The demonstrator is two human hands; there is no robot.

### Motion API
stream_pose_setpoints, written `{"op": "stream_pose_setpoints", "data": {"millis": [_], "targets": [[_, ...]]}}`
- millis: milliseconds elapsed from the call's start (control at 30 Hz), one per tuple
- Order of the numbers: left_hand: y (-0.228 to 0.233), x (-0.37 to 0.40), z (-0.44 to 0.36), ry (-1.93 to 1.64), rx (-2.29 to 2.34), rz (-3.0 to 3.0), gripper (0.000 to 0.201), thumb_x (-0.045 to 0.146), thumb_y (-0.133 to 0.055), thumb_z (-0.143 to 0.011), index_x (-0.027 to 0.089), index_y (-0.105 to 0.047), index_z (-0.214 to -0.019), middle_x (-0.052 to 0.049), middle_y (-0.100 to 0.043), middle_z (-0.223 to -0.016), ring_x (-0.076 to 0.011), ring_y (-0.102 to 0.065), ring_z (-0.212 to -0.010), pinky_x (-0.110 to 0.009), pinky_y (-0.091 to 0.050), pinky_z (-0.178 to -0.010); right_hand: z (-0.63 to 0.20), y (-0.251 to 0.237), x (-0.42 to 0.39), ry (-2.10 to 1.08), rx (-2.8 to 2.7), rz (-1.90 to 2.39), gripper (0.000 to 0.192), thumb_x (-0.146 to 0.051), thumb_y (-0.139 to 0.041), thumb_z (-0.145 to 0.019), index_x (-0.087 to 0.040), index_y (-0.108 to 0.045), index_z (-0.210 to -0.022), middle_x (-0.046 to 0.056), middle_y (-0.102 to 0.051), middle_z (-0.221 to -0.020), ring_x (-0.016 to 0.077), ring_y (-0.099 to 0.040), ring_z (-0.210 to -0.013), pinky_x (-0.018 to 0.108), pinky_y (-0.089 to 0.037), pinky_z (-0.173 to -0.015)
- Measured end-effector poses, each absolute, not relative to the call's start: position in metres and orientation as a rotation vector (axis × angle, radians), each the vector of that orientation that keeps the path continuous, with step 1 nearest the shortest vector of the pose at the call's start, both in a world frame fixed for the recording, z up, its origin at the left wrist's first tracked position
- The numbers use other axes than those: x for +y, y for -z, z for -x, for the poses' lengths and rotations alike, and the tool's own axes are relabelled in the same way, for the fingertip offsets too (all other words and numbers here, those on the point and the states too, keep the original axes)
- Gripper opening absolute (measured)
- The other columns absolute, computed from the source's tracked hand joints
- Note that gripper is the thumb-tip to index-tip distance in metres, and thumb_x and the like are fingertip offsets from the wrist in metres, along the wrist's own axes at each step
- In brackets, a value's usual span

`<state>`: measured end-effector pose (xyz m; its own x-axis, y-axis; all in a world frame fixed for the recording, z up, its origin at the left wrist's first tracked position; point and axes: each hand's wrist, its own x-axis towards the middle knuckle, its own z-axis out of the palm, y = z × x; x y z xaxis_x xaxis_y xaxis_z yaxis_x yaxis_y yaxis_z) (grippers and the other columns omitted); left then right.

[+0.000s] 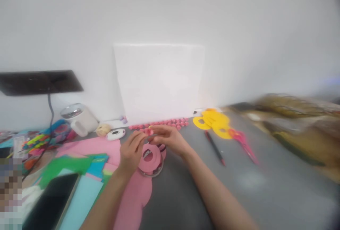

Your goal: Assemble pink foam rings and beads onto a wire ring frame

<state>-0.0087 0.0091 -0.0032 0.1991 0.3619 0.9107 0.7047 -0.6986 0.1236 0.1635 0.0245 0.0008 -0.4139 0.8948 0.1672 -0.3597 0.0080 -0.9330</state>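
My left hand (132, 152) has its fingers bent and drawn together at the middle of the table. Opposite it, my right hand (171, 140) curves in with thumb and forefinger. Between the fingertips of both hands is a small pink rolled paper flower (148, 131), partly hidden and blurred. Just below the hands lies a pink paper ring (150, 166) on top of a round container (158, 173); a small metal item shows through the ring's hole. Behind my fingers, several small pink rolled flowers (170, 122) are lined up along the foot of a white board (160, 81).
Right: yellow paper rings (212, 120), a dark pen (215, 148), pink scissors (245, 145). Left: pink paper sheet (132, 201), coloured sheets (69, 166), a phone (51, 201), a white mug (81, 120), a white oval object (116, 134). A cable (50, 106) hangs from the dark wall panel (39, 82).
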Motion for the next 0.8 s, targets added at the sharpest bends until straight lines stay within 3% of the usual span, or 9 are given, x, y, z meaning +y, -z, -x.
{"op": "stream_pose_setpoints", "data": {"millis": [200, 400, 800], "targets": [[0.007, 0.009, 0.007, 1.479, -0.974, 2.23, 0.014, 0.008, -0.052, -0.083, 0.017, -0.061, -0.089, -0.005, -0.066, -0.086, -0.0135, -0.064, -0.078, -0.024, -0.053, -0.071, -0.161, 0.002, 0.026, -1.518, -1.234, 0.656, 0.032, -0.027, -0.076, -0.062, -0.018, -0.069, -0.093, 0.004, -0.071, -0.084, 0.016, -0.066, -0.071, 0.034, -0.054, -0.074], [0.004, 0.006, 0.004, 1.529, -1.025, 2.31, 0.018, 0.011, -0.056, -0.081, 0.018, -0.06, -0.097, -0.006, -0.064, -0.092, -0.0136, -0.063, -0.08, -0.023, -0.052, -0.067, -0.16, 0.004, 0.028, -1.469, -1.212, 0.661, 0.033, -0.028, -0.077, -0.06, -0.018, -0.07, -0.09, 0.003, -0.071, -0.08, 0.0146, -0.065, -0.064, 0.032, -0.055, -0.069], [-0.003, 0.001, -0.003, 1.676, -1.163, 2.345, 0.009, 0.015, -0.053, -0.084, 0.017, -0.062, -0.084, -0.004, -0.061, -0.079, -0.0114, -0.056, -0.068, -0.023, -0.048, -0.059, -0.159, -0.002, 0.024, -1.423, -1.249, 0.703, 0.032, -0.029, -0.078, -0.058, -0.018, -0.07, -0.087, 0.003, -0.071, -0.077, 0.0152, -0.064, -0.067, 0.032, -0.054, -0.069]]}}
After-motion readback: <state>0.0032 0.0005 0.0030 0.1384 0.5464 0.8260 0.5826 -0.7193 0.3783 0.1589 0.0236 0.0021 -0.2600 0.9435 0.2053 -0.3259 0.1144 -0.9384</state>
